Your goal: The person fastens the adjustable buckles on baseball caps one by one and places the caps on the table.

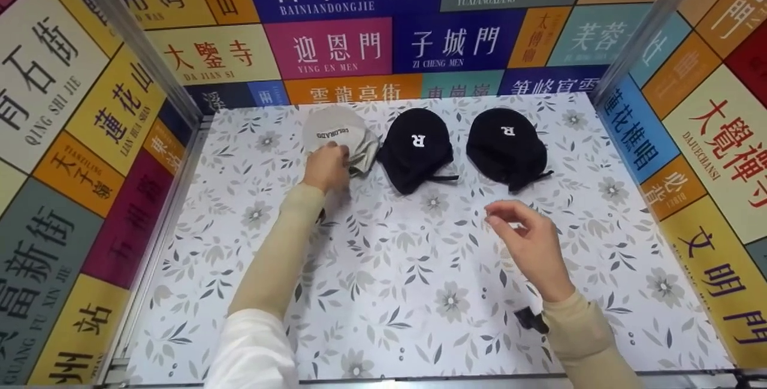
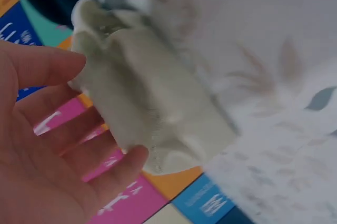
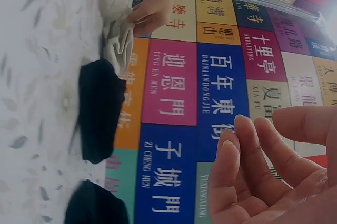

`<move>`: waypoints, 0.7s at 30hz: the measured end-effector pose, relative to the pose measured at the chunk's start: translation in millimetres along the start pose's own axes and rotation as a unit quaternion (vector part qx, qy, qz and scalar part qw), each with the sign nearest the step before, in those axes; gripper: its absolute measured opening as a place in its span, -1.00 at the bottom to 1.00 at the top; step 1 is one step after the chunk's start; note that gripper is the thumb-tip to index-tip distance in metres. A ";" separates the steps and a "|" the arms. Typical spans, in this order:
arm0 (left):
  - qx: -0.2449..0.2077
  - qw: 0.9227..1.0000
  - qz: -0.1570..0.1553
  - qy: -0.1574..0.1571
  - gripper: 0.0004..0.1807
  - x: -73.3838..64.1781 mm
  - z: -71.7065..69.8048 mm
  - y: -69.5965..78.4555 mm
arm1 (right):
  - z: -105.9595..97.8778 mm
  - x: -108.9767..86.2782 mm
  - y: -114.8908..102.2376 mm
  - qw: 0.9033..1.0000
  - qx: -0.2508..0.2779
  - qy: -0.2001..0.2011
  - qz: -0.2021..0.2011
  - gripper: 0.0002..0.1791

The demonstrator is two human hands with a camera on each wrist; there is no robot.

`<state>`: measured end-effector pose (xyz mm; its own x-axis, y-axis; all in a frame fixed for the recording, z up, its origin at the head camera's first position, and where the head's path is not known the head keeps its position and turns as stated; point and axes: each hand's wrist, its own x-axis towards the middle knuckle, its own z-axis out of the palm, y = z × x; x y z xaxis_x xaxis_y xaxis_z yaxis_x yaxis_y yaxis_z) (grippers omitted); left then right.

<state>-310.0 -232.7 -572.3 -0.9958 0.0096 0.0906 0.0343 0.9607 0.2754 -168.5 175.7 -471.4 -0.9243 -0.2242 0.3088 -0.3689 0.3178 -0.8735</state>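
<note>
A beige cap [image 1: 335,125] with COLORADO lettering lies at the back left of the table, its side crumpled into folds. My left hand [image 1: 328,167] is at its front edge, slightly blurred in the head view. In the left wrist view, the left hand's fingers [image 2: 79,129] are spread and relaxed, with the thumb and fingertips right at the edge of the beige fabric [image 2: 152,98]. My right hand [image 1: 530,245] hovers over the table's right half, fingers loosely bent with nothing between them. Nearest to it is a black cap [image 1: 506,143] with a white R.
Another black cap [image 1: 416,143] with a white R sits between the beige one and the right-hand one, forming a row. Panels of coloured signs [image 1: 335,47] wall the flower-patterned table [image 1: 407,293] at the back and both sides. Metal posts [image 1: 141,41] stand at the corners.
</note>
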 end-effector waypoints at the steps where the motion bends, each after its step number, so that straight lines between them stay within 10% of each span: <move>1: 0.009 1.000 0.004 0.014 -0.72 -1.3 -6.5 4.8 | -0.3 5.8 2.3 1.000 0.000 0.003 -0.007 -0.82; 9: 0.030 0.995 0.046 0.079 -0.49 -12.2 -46.2 62.6 | 7.1 62.9 26.7 0.991 -0.089 0.033 -0.091 -0.82; 15: 0.027 0.998 0.050 0.032 -0.15 -24.0 -52.5 107.0 | 22.6 94.0 47.8 0.968 -0.205 0.038 -0.136 -0.66; 21: 0.039 0.997 0.072 -0.019 0.06 -36.0 -35.5 134.7 | 37.8 105.8 83.3 0.936 -0.332 -0.060 -0.099 -0.25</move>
<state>-266.5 -113.4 -504.5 -0.9837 0.1571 0.0873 0.1711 0.9672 0.1878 -293.4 143.6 -525.7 -0.8289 -0.4282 0.3599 -0.5473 0.7535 -0.3643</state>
